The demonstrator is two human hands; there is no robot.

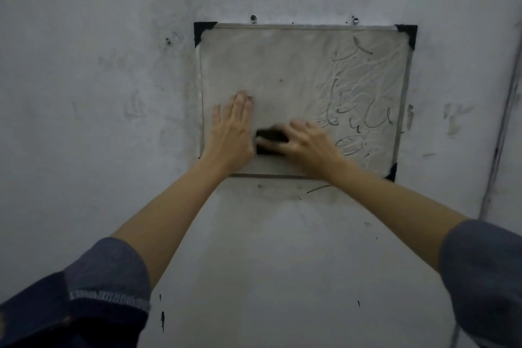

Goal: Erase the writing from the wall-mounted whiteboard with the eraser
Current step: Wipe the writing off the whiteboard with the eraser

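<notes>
A small whiteboard (285,65) with black corner caps hangs on the wall. Its left half is smeared grey and free of lines. Dark scribbled writing (364,113) covers the right half. My left hand (233,133) lies flat, fingers together, on the board's lower left part. My right hand (308,144) presses a black eraser (269,140) against the board's lower middle, just right of my left hand. The right hand looks blurred.
The grey wall (99,93) around the board carries smudges and marker stains. Two screws (253,18) sit above the board's top edge. A vertical pipe or edge (500,135) runs down the far right.
</notes>
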